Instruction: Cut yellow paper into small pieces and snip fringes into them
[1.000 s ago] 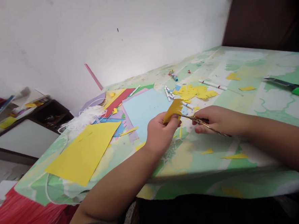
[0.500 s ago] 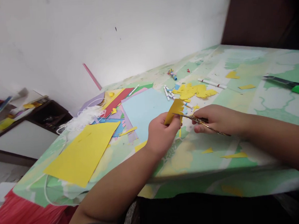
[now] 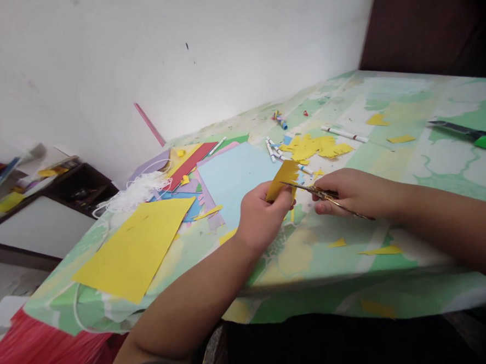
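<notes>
My left hand (image 3: 261, 216) is closed around a small yellow paper strip (image 3: 283, 178) with a fringed upper edge, held just above the table. My right hand (image 3: 353, 193) grips gold-coloured scissors (image 3: 315, 191), and the blade tips meet the strip's right edge. Both hands hover over the green-patterned table cover (image 3: 389, 156). Small yellow offcuts (image 3: 337, 243) lie on the cover below my right hand.
A large yellow sheet (image 3: 137, 246) lies at the left near the table edge. Light blue paper (image 3: 234, 174), red and purple sheets and white string (image 3: 138, 189) sit behind it. Yellow scraps (image 3: 315, 146) and markers (image 3: 344, 135) lie farther back. A green-handled cutter (image 3: 477, 137) rests at far right.
The hands, strip and scissors stay nearly where they were; only the view has shifted slightly.
</notes>
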A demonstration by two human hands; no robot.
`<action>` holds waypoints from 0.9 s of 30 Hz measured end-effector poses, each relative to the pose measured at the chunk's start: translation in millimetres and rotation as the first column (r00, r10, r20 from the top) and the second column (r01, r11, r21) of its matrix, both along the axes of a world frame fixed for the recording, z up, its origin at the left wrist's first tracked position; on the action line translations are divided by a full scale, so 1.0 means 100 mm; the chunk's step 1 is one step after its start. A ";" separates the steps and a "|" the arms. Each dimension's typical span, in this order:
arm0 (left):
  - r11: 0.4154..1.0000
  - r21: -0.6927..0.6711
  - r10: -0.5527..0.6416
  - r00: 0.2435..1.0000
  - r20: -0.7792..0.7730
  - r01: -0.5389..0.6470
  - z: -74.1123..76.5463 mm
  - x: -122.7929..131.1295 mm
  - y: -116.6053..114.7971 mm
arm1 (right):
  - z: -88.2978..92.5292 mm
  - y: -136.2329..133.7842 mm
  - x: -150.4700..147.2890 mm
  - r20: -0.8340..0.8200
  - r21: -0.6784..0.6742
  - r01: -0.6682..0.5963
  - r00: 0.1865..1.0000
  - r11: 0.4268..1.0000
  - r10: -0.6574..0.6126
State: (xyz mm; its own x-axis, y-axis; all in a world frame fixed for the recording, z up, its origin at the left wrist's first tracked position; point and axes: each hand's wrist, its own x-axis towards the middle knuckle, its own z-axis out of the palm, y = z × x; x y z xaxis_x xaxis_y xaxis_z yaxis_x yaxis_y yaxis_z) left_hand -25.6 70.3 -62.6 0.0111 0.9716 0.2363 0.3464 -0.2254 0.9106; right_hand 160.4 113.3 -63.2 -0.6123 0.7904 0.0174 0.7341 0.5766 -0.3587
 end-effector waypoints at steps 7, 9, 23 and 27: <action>1.000 -0.008 -0.026 0.999 0.027 0.026 0.05 0.00 -0.03 | -0.01 0.02 0.01 -0.015 0.018 -0.015 1.000 1.000 0.015; 1.000 -0.004 -0.025 0.999 0.024 0.025 0.06 -0.01 -0.03 | -0.01 0.03 0.01 -0.013 0.038 -0.004 1.000 0.999 0.005; 0.998 -0.029 -0.042 0.991 0.130 0.046 0.10 0.00 -0.05 | 0.00 0.02 0.01 -0.014 0.055 0.048 0.999 0.997 -0.047; 0.999 -0.024 -0.021 0.989 0.145 0.024 0.11 0.01 -0.06 | 0.00 0.01 0.02 -0.030 0.051 0.033 0.999 0.998 -0.032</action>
